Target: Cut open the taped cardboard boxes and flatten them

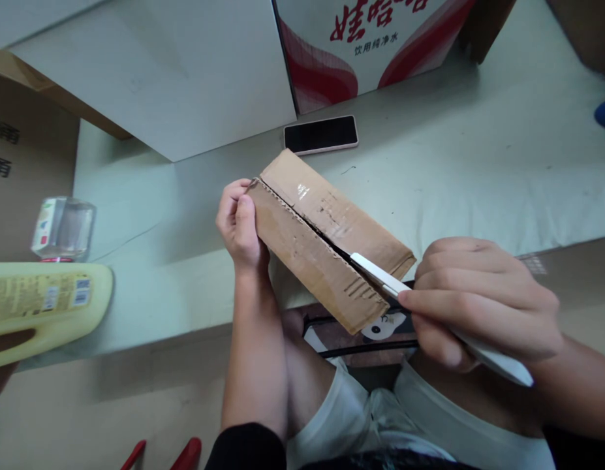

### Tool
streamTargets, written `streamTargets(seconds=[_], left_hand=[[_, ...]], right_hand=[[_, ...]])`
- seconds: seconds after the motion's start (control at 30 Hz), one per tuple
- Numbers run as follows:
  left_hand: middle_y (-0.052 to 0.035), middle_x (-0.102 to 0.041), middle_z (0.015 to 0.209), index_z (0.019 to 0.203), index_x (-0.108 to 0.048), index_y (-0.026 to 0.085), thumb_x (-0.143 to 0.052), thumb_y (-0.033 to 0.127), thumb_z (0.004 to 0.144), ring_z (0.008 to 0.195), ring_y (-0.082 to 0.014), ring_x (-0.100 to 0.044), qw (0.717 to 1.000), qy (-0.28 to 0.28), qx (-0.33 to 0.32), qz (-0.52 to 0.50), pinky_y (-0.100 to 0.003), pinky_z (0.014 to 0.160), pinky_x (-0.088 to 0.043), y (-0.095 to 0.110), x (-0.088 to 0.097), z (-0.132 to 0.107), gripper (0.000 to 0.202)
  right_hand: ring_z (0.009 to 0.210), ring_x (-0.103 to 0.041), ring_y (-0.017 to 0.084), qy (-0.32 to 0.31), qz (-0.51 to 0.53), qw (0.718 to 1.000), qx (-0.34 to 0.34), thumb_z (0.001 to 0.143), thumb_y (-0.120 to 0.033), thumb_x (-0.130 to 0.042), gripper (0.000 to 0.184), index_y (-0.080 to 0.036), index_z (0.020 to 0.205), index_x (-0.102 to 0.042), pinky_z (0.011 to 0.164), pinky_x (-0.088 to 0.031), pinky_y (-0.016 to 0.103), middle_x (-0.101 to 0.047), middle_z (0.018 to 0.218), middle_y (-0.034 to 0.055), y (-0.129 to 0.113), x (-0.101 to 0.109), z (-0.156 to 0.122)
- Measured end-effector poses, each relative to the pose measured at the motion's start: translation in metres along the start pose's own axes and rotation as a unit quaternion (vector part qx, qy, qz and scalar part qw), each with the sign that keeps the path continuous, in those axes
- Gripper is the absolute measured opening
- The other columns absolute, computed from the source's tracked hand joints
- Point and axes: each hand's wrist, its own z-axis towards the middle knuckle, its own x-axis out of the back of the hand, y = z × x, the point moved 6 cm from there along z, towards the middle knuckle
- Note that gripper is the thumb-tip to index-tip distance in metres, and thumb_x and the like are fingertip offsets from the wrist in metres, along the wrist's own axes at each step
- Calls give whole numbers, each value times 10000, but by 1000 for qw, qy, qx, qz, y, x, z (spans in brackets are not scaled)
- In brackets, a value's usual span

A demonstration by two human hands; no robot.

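A small brown cardboard box [312,241] is held at a tilt over the near edge of the table. My left hand [241,225] grips its far left end, thumb on top and fingers curled behind. Closed around a white knife [380,274] is my right hand [483,303], with the handle end sticking out below the palm. The knife's front end lies in the long dark slit between the box's two top flaps, near the right end. How deep the tip goes is hidden.
Behind the box a phone [322,134] lies on the pale table cover [478,170]. A white box [160,78] and a red-and-white carton [365,46] stand at the back. To the left are a clear bottle [64,228] and a yellow jug [52,307].
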Motion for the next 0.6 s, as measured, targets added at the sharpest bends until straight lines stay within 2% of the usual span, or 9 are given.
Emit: streamTargets(seconds=[0.1, 0.27, 0.33, 0.4, 0.43, 0.5, 0.57, 0.6], left_hand=[[-51, -646, 986, 874, -640, 207, -629, 651, 891, 921, -196, -627, 1000, -4, -2, -23, -362, 883, -506, 2, -1, 0, 445], [-52, -643, 966, 866, -649, 217, -650, 611, 892, 912, -202, -629, 999, 2, -7, -40, -370, 875, -507, 1, 0, 0, 395], [-54, -643, 976, 871, -650, 223, -646, 620, 890, 919, -206, -630, 999, 0, -7, -35, -373, 874, -508, 0, 0, 0, 397], [-61, -646, 985, 855, -639, 222, -634, 636, 891, 935, -214, -632, 1000, -1, -7, -23, -378, 879, -508, -1, 1, 0, 415], [-63, -646, 983, 843, -630, 221, -628, 647, 890, 939, -217, -632, 1000, 0, -7, -17, -380, 879, -508, -1, 1, 0, 429], [-61, -646, 979, 833, -619, 217, -615, 667, 888, 932, -214, -633, 1000, 1, -4, -7, -376, 872, -509, -1, 1, 0, 453], [-55, -648, 976, 836, -619, 212, -618, 669, 885, 912, -202, -632, 1000, 4, -1, -11, -364, 855, -509, -1, 0, 0, 459], [-52, -649, 974, 840, -624, 210, -628, 661, 883, 900, -195, -631, 1000, 5, 1, -18, -357, 844, -509, 0, 0, 0, 454]], right_hand=[[411, -495, 115, -2, 14, 1000, -23, 935, -247, -606, 175, -209, 767, -640, 404, -360, 322, -499, 526, -29, 3, 0, -2], [395, -481, 105, 19, 34, 999, -12, 816, -140, -624, 66, -188, 774, -644, 392, -352, 305, -479, 523, -40, 4, 1, -2], [391, -466, 91, 32, 46, 998, -22, 759, -74, -595, 136, -198, 789, -642, 392, -358, 284, -471, 525, -56, 4, 2, -2], [399, -458, 87, 58, 85, 992, -76, 747, -59, -555, 181, -203, 803, -649, 397, -364, 278, -495, 542, -52, 9, 4, -2], [411, -462, 90, 76, 116, 982, -127, 750, -57, -549, 191, -204, 806, -656, 403, -366, 281, -521, 556, -43, 15, 5, -3], [427, -462, 100, 133, 193, 945, -229, 769, -72, -562, 171, -206, 791, -665, 405, -356, 288, -556, 571, -25, 28, 8, -9], [412, -453, 107, 183, 270, 904, -276, 803, -129, -608, 102, -198, 762, -669, 392, -346, 297, -547, 544, -14, 39, 8, -15], [400, -457, 110, 192, 300, 892, -279, 822, -169, -628, 88, -195, 751, -673, 387, -356, 302, -541, 529, -12, 44, 7, -16]])
